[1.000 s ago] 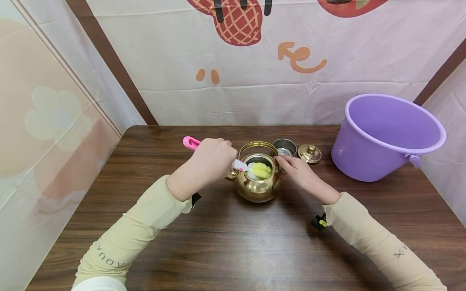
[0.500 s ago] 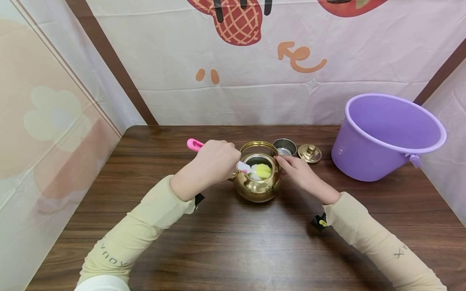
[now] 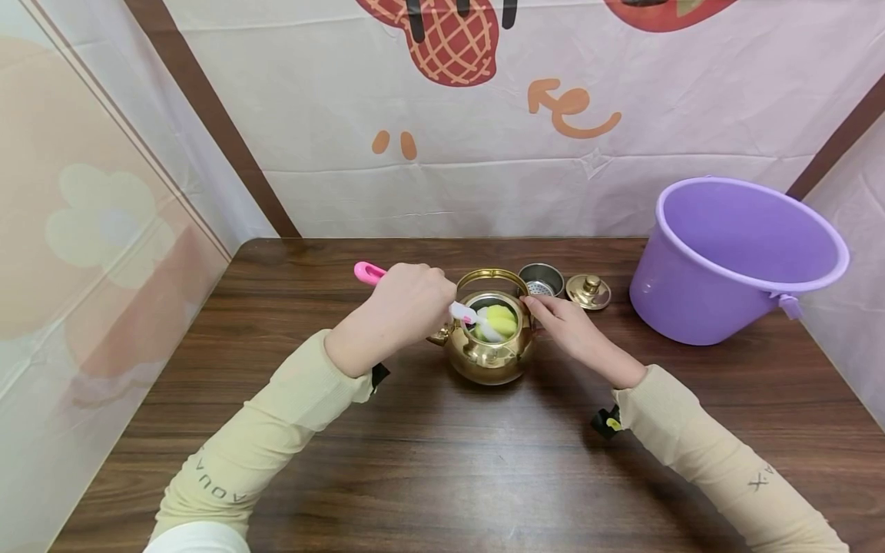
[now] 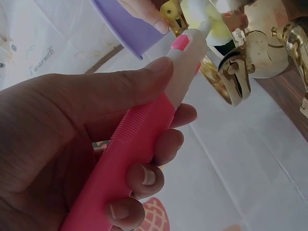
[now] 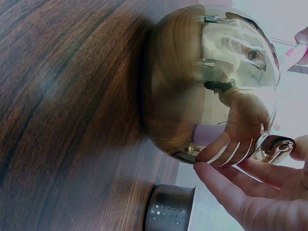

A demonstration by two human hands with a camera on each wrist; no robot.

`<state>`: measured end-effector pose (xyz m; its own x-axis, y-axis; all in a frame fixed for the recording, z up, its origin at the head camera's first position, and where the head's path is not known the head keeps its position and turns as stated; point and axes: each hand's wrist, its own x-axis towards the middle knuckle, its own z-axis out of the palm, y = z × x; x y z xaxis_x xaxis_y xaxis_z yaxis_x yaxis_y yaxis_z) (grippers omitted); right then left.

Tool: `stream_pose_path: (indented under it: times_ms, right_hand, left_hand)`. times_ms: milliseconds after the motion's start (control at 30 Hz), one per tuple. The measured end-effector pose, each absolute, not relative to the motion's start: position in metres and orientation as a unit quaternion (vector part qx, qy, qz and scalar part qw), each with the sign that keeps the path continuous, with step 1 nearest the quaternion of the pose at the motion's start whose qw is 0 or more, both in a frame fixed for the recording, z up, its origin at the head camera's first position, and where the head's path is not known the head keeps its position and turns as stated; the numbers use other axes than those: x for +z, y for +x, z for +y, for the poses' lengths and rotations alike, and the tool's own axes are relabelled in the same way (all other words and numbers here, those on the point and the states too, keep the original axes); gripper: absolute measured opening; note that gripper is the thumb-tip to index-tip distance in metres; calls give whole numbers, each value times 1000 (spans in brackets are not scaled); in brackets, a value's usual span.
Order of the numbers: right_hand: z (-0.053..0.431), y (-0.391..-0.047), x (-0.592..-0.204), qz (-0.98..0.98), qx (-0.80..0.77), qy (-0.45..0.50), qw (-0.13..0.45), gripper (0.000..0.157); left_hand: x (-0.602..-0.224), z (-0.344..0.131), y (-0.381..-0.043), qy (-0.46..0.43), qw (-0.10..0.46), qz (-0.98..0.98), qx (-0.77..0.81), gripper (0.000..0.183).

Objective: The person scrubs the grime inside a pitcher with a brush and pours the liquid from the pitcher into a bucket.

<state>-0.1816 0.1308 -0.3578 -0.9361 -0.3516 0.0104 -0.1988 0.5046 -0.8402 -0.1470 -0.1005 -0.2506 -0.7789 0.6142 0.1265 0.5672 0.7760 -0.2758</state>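
Observation:
A gold kettle [image 3: 489, 361] stands lidless on the wooden table, its arched handle [image 3: 492, 273] raised. My left hand [image 3: 411, 307] grips the pink handle of a sponge brush [image 4: 139, 139], thumb laid along it near the white neck. The brush slants down into the kettle's mouth, where its yellow and white sponge head [image 3: 499, 316] shows. On the kettle's right side, my right hand [image 3: 577, 338] holds it, with the thumb by the handle's hinge [image 5: 274, 147] and fingertips [image 5: 204, 168] against the shiny body. The spout is partly hidden behind the left hand.
Behind the kettle sit a metal strainer basket [image 3: 541, 278] with a perforated bottom and a gold lid [image 3: 588, 292]. A large purple bucket [image 3: 681, 303] stands at the right. A printed cloth [image 3: 484, 200] hangs beyond the table's back edge.
My left hand has shifted slightly right with the brush, and the sponge head has moved and turned a little inside the kettle. The right hand and the kettle stay in place.

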Motion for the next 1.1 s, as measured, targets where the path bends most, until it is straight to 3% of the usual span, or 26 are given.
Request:
stream_pose_path:
  times_ms: [267,667,1100]
  right_hand:
    - [130,-181,-357,863,-473,-158,81,41]
    - [130,-181,-357,866,-468,-159,80,41]
    - [130,-181,-356,863,-472,-160,79,41]
  left_hand:
    - [-253,-103,-153,-298,85,-945,102,15]
    - [-249,-105,-153,-247,10,-965,84,18]
    - [-242,-105,-149,-237,4,-969,74,17]
